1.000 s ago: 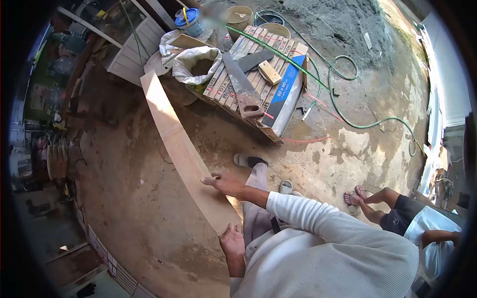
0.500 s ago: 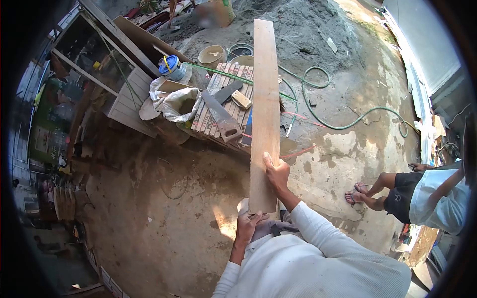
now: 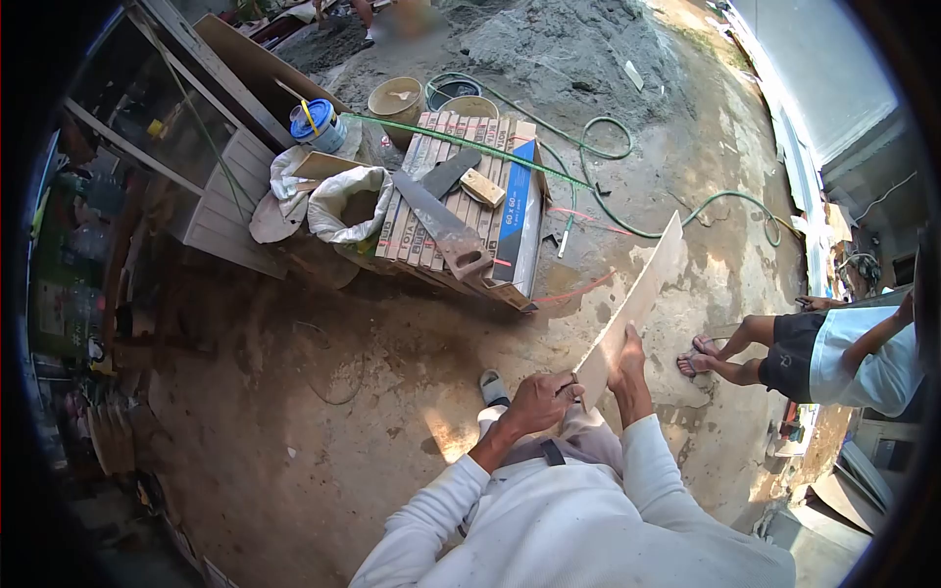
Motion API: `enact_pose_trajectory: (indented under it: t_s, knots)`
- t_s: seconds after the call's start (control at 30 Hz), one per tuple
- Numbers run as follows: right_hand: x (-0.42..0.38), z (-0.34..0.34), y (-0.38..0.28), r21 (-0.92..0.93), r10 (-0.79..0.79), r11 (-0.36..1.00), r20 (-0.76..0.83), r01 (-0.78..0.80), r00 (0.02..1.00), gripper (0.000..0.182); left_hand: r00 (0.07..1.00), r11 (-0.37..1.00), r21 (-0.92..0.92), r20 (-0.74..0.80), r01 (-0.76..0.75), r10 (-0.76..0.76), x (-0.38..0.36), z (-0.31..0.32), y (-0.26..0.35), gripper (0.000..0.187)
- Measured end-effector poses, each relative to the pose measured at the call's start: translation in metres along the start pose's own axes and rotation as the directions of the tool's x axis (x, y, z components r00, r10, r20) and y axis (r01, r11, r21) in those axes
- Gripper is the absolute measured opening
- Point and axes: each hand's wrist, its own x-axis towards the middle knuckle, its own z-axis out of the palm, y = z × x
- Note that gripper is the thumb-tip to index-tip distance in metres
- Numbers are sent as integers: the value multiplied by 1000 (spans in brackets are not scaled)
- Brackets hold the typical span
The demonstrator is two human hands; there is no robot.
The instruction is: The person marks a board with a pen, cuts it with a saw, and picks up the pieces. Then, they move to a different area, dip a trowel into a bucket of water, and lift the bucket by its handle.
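Observation:
My right hand (image 3: 629, 367) grips the far-right side of a wooden plank (image 3: 632, 299), its thumb and fingers along the edge. At the plank's near end, my left hand (image 3: 539, 404) is closed with its fingertips on the corner. The plank is tilted and points away to the right, its broad face partly turned from view. Beyond it, a handsaw (image 3: 436, 225) lies on a stack of tile cartons (image 3: 417, 162). Across the saw rests a dark flat blade (image 3: 452, 174), and beside that is a small wooden block (image 3: 483, 187).
Left of the cartons stand an open white sack (image 3: 350, 208) and a blue-lidded bucket (image 3: 317, 125). A green hose (image 3: 662, 233) loops over the concrete toward a sand heap (image 3: 588, 59). To the right is another person (image 3: 818, 358) in sandals. Leaning wooden frames (image 3: 221, 186) stand at left.
The plank has swung down and right, from upright in front of me to a low slant. Both hands moved right with it, and the cartons behind came into fuller view.

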Motion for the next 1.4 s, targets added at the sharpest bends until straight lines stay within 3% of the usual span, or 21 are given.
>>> enact_pose_trajectory:
  t_s: [0.1, 0.2, 0.3, 0.43, 0.5, 0.6, 0.67, 0.77, 0.83, 0.9, 0.97, 1.0, 1.07, 1.17, 1.2, 1.3, 1.33, 1.4]
  knots:
    - [25, -47, 22, 40, 102, 993, 100, -107, 990, 47, 977, 977, 13, 14, -212, 212, 10, -5, 5, 19]
    - [15, -45, 36, 117, 197, 972, 63, -203, 978, 46, 972, 974, -36, -86, -222, 218, 16, -7, 16, 19]
    - [6, -50, 48, 195, 260, 949, -44, -247, 965, 47, 980, 981, 45, -57, -188, 190, 20, -6, 7, 19]
    - [-19, -31, 41, 164, 305, 946, -170, -279, 937, 51, 996, 991, -102, -5, -90, 90, 21, 10, -8, 23]
    - [-18, -28, 38, 288, 361, 899, -65, -329, 930, 51, 997, 988, -145, 44, -57, 64, 21, 16, -10, 26]
    - [39, -57, 68, 297, 337, 894, 44, -334, 940, 50, 986, 989, -140, 165, 58, -34, 24, 7, -1, 24]
    - [44, -88, 78, 325, 239, 916, 27, -234, 971, 47, 994, 913, -393, 46, 112, -103, 25, 9, 19, 22]
    - [22, -48, 71, 339, 163, 936, -186, -93, 969, 38, 990, 963, -247, 116, 109, -82, 32, 12, 14, 27]
    - [80, -85, 107, 282, 125, 957, -221, -60, 967, 55, 982, 944, -297, 165, 142, -96, 35, 18, 21, 27]
    - [31, -53, 65, 94, 129, 991, -456, -96, 881, 63, 968, 920, -330, 201, 211, -150, 36, 24, 35, 27]
    - [-38, -27, 11, 179, 202, 974, -420, -137, 885, 62, 953, 920, -285, 216, 270, -212, 44, 29, 36, 28]
    - [-53, -28, -9, 213, 235, 964, -394, -160, 888, 62, 948, 961, -138, 246, 239, -200, 51, 30, 23, 28]
    - [-25, -53, -3, 98, 222, 975, -403, -200, 888, 58, 937, 979, 153, 300, 136, -177, 77, 42, -1, 30]
    - [83, -103, 45, -147, 112, 974, -339, -170, 934, 53, 914, 937, 334, 341, 103, -222, 90, 61, 69, 33]
    - [107, -115, 50, -242, 70, 959, -298, -146, 952, 52, 928, 901, 429, 357, -57, -111, 93, 70, 90, 36]
    - [37, -104, -24, -48, 190, 975, -342, -219, 920, 51, 880, 957, 254, 411, 141, -238, 129, 99, 30, 39]
    - [56, -125, -8, 14, 66, 998, -153, -65, 986, 45, 888, 956, 244, 386, 165, -252, 136, 111, 26, 41]
    - [35, -139, -40, -137, 106, 982, -151, -127, 983, 44, 899, 950, 217, 331, 223, -287, 147, 134, 25, 43]
